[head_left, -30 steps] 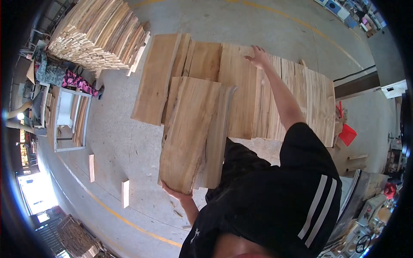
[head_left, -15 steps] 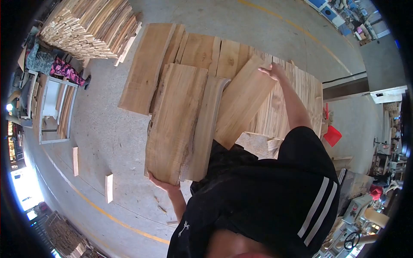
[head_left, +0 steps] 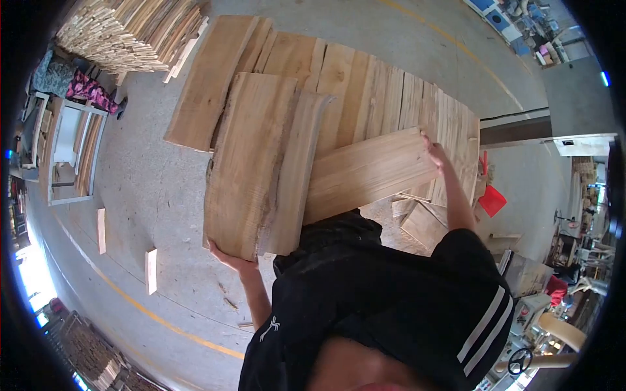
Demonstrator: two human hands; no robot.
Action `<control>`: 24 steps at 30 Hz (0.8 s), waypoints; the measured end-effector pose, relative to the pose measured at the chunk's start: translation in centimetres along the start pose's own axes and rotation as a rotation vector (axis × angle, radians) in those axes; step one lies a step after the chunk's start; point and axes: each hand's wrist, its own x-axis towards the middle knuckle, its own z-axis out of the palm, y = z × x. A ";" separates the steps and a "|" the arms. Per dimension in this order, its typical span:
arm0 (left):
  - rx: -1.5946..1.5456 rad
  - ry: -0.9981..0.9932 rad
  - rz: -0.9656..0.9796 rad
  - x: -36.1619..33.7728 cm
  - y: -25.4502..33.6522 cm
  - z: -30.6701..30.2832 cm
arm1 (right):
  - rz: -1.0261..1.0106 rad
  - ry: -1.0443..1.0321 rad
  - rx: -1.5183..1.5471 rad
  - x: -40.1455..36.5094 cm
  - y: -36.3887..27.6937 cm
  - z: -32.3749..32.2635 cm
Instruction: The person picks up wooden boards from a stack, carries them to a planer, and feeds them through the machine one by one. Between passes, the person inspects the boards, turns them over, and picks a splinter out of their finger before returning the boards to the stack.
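Observation:
My left hand (head_left: pixel 233 260) grips the near end of a wide board (head_left: pixel 248 163) with a rough bark edge. Beside that board, on its right, lies a narrower board (head_left: pixel 301 169). My right hand (head_left: pixel 438 156) holds the far right end of a smooth plank (head_left: pixel 372 171), which is tilted across the other boards. Its left end meets the narrower board near my body. Beneath and behind are many planks laid side by side (head_left: pixel 352 85), with another wide board (head_left: pixel 212 81) at the upper left.
A tall stack of planks (head_left: pixel 130 32) stands at the upper left, near a person (head_left: pixel 78 85) by a metal-framed cart (head_left: pixel 75 153). Small wood pieces (head_left: pixel 151 270) stand on the floor at left. A red scoop (head_left: pixel 492 201) and offcuts (head_left: pixel 424 225) are at right.
The plank in my right hand has swung from a steep diagonal to nearly crosswise, its held end moving nearer to me. My left hand keeps its hold. The whole view has shifted slightly.

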 end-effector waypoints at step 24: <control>-0.190 -0.147 -0.098 0.4 -1.4 -2.7 | -0.699 0.201 0.406 -17.4 -39.9 -17.2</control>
